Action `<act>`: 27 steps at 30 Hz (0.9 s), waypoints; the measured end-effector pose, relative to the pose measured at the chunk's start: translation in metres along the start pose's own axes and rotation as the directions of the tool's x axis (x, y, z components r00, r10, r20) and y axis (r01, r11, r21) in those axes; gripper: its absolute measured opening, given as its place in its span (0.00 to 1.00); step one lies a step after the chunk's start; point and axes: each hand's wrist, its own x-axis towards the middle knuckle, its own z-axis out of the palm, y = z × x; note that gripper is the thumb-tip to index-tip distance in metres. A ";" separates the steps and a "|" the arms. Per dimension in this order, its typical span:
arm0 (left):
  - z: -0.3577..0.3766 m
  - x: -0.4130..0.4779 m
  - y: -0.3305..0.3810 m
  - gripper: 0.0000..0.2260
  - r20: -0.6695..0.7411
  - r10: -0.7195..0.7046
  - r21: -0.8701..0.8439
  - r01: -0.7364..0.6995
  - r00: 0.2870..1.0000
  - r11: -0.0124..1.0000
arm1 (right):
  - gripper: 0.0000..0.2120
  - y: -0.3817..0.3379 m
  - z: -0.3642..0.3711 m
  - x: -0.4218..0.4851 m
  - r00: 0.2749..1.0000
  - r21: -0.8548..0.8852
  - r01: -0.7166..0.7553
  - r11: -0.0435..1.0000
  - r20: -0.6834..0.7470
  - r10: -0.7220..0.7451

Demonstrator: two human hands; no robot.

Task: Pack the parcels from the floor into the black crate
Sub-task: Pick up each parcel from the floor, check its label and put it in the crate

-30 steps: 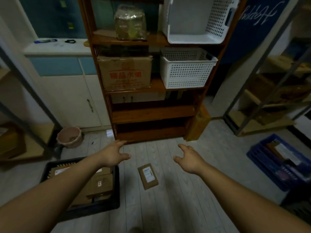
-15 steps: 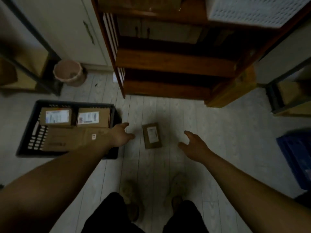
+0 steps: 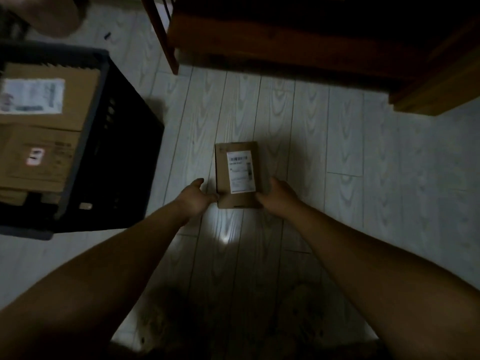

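Clasps the right near corner of a flat, rectangular cardboard parcel [image 3: 235, 175] with the curled right hand [image 3: 276, 197], while the left hand [image 3: 196, 200] touches its left edge, thumb spread, grasp too dim to judge. Lies white label up on pale wood-grain floor [image 3: 337, 152], near the slotted black plastic crate [image 3: 117, 157] holding brown boxes [image 3: 49, 100].

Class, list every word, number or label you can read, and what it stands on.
None readable.
White barcode label on small brown cardboard parcel: print blurred.
Large white label on brown parcel in black plastic crate: blurred.
Red-edged sticker on parcel below it: blurred.
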 end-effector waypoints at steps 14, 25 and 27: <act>0.040 0.062 -0.019 0.22 0.095 0.060 -0.080 -0.052 0.994 0.995 | 0.14 0.010 0.053 0.064 0.998 0.204 -0.068 0.977 0.006 0.068; -0.095 -0.178 0.095 0.29 -0.095 0.144 -0.367 -0.169 0.985 0.915 | 0.20 -0.121 -0.063 -0.177 0.976 0.293 0.024 0.956 -0.213 0.041; -0.133 -0.234 0.123 0.29 -0.093 0.143 -0.437 -0.170 0.985 0.883 | 0.20 -0.156 -0.092 -0.235 0.977 0.316 0.037 0.948 -0.209 0.032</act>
